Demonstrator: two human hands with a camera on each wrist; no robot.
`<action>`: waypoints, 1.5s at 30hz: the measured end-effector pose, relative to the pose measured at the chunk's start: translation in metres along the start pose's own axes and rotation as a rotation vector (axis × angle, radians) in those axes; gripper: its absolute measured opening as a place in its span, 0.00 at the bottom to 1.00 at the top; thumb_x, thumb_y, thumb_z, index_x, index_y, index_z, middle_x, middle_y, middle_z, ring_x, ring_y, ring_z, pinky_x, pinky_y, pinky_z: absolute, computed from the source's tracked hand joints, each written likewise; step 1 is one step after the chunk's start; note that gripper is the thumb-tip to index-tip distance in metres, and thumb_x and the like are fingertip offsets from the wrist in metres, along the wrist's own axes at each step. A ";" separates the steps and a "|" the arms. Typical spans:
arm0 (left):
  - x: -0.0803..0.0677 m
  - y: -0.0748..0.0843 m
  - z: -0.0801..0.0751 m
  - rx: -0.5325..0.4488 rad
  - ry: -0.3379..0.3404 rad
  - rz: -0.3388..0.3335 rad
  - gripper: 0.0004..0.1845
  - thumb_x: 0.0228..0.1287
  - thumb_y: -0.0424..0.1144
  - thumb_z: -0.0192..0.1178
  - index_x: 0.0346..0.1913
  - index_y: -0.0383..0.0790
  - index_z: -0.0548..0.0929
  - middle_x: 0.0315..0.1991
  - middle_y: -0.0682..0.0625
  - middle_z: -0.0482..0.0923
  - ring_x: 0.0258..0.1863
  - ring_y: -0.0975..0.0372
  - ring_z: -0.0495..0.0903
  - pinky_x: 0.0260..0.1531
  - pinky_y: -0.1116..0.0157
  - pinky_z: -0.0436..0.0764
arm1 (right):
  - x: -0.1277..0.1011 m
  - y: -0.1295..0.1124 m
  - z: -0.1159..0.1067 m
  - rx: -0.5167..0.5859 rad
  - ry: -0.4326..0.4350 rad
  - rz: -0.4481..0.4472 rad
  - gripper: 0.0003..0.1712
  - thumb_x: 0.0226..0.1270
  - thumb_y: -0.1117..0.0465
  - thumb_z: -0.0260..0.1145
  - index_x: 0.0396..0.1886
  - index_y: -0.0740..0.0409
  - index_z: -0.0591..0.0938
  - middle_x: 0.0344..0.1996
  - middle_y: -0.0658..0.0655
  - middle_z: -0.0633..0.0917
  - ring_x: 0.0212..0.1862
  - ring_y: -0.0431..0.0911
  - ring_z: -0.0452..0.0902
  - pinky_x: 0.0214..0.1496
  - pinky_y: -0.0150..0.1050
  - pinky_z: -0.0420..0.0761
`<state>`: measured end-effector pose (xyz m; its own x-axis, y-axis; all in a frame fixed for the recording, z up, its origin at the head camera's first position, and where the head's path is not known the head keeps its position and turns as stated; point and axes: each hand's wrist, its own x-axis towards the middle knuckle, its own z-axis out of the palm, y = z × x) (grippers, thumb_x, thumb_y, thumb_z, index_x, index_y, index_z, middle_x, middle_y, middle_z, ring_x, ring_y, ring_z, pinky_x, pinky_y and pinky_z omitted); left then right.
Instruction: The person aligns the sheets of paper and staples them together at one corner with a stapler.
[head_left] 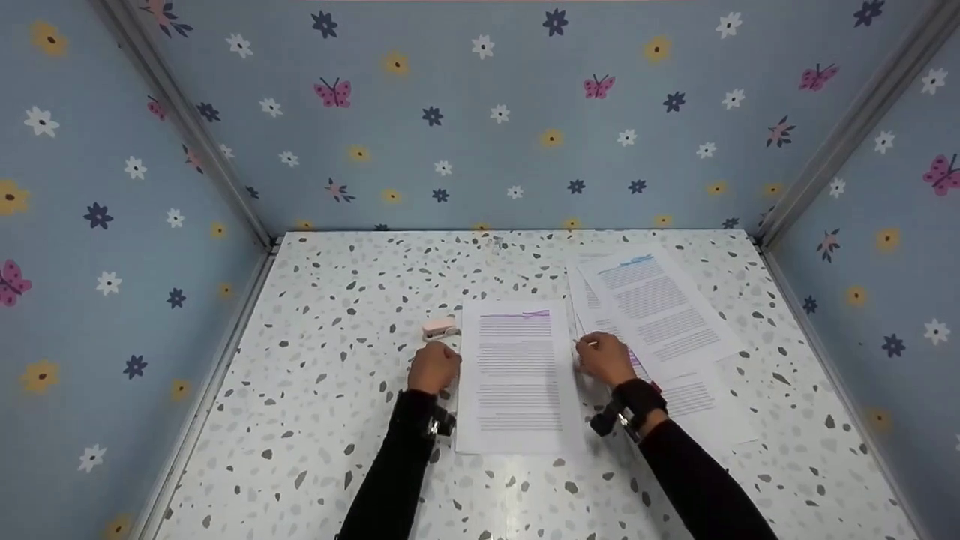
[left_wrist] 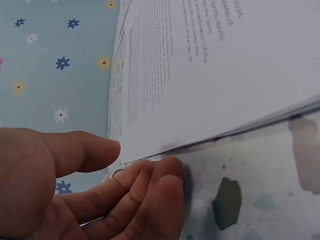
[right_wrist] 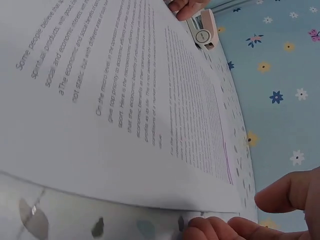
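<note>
A stack of printed sheets point(head_left: 517, 375) lies flat in front of me, its top page marked with purple strokes along the heading. My left hand point(head_left: 435, 367) is at the stack's left edge; in the left wrist view its loosely bent fingers point(left_wrist: 167, 200) lie by the paper's edge, the thumb held apart. On the opposite side, my right hand point(head_left: 606, 358) has its fingers point(right_wrist: 212, 227) at the right edge, with the thumb also apart from them. Neither hand pinches the paper. Just beyond the left hand sits a small pale pink stapler point(head_left: 439, 328).
More printed sheets point(head_left: 660, 307) lie fanned and overlapping on the right, the top one with blue strokes; the right forearm passes over their near side. The speckled tabletop point(head_left: 337, 300) is bounded by flower-patterned panels point(head_left: 465, 112) at the back and both sides.
</note>
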<state>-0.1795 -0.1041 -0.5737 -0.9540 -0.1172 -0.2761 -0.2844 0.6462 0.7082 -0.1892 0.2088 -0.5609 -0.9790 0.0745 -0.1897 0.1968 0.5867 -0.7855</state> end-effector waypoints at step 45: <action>-0.023 0.043 0.021 0.045 0.148 0.451 0.24 0.73 0.39 0.62 0.68 0.37 0.75 0.63 0.36 0.72 0.64 0.44 0.71 0.62 0.46 0.71 | 0.051 0.071 -0.098 -0.694 -0.033 0.066 0.35 0.73 0.44 0.50 0.66 0.66 0.74 0.60 0.76 0.76 0.58 0.76 0.69 0.58 0.71 0.66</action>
<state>-0.1681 -0.0582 -0.5509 -0.9855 0.0788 0.1505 0.1630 0.6887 0.7065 -0.2301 0.3335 -0.5682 -0.9619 0.1093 -0.2507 0.1656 0.9623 -0.2159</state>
